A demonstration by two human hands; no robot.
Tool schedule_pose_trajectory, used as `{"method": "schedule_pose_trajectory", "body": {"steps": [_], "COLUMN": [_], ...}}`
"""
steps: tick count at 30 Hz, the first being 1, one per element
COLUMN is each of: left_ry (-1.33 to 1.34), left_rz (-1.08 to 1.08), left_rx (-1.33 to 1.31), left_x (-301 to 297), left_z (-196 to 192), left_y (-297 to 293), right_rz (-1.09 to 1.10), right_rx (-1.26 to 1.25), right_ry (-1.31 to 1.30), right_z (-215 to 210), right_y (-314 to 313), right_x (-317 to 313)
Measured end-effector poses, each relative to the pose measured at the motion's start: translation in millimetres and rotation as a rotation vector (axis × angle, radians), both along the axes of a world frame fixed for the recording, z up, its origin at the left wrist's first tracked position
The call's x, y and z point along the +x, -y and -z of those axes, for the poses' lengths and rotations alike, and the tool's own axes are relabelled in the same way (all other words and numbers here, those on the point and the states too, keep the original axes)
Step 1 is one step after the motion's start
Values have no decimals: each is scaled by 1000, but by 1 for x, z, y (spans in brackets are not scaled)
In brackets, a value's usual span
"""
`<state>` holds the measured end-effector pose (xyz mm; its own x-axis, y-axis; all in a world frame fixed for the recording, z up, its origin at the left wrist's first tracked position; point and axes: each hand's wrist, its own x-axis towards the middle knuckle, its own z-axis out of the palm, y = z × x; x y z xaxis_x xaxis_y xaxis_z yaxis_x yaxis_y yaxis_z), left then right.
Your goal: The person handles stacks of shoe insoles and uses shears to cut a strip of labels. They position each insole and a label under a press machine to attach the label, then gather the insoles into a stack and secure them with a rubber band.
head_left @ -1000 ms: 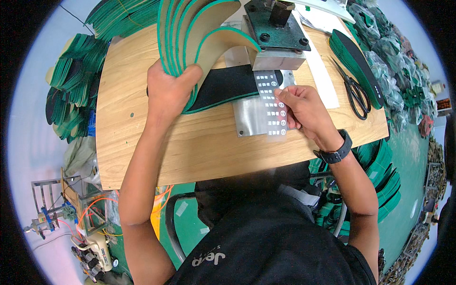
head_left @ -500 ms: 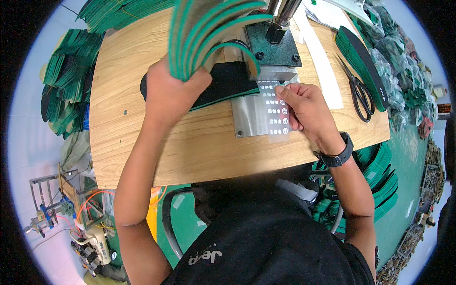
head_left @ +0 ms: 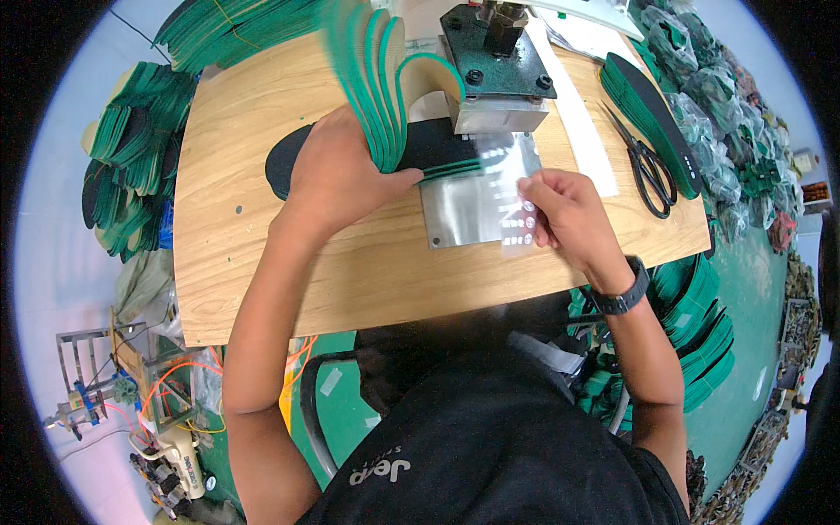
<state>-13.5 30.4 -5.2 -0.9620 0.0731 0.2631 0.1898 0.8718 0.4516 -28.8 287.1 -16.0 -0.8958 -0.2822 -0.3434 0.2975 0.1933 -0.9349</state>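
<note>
My left hand [head_left: 337, 179] is closed around several green-edged insoles [head_left: 378, 96], whose free ends fan and curl upward. Beneath it lie black-topped insoles [head_left: 284, 162], reaching right to the metal plate [head_left: 459, 214] under the press head [head_left: 499, 115]. Between thumb and fingers, my right hand [head_left: 567, 214] pinches a clear strip [head_left: 514, 219] with a row of white printed marks. The strip hangs over the plate's right part, its upper part blurred by motion. The insoles' far ends near the press are partly hidden by the strip.
Black scissors [head_left: 652, 175] and another stack of insoles [head_left: 652, 122] lie at the right of the wooden table [head_left: 254, 289]. A white paper strip [head_left: 577, 114] runs behind my right hand. More insole piles [head_left: 131, 157] stand left of the table; bagged bundles [head_left: 726, 131] line the right.
The press head appears higher above the plate. My left hand and its bent insoles have shifted right and down slightly. The clear strip has moved and blurred, still in my right hand.
</note>
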Motion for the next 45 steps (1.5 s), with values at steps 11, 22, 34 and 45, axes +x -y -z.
{"method": "schedule_pose_trajectory", "body": {"steps": [11,22,34,45], "left_ry": [-59,-159,-150,-151], "left_rz": [-202,-201,-206,-200], "left_rx": [627,737,682,657], "left_x": [6,3,4,5], "left_z": [-13,-3,-3,-2], "left_y": [10,18,17,18], "right_rz": [-48,-149,-192,-177], "right_rx": [-36,177,221,222], "right_ry": [12,-30,-41,-42], "right_z": [3,1,1,3], "right_y": [11,16,17,17], "right_x": [-14,-24,-28,-28]}}
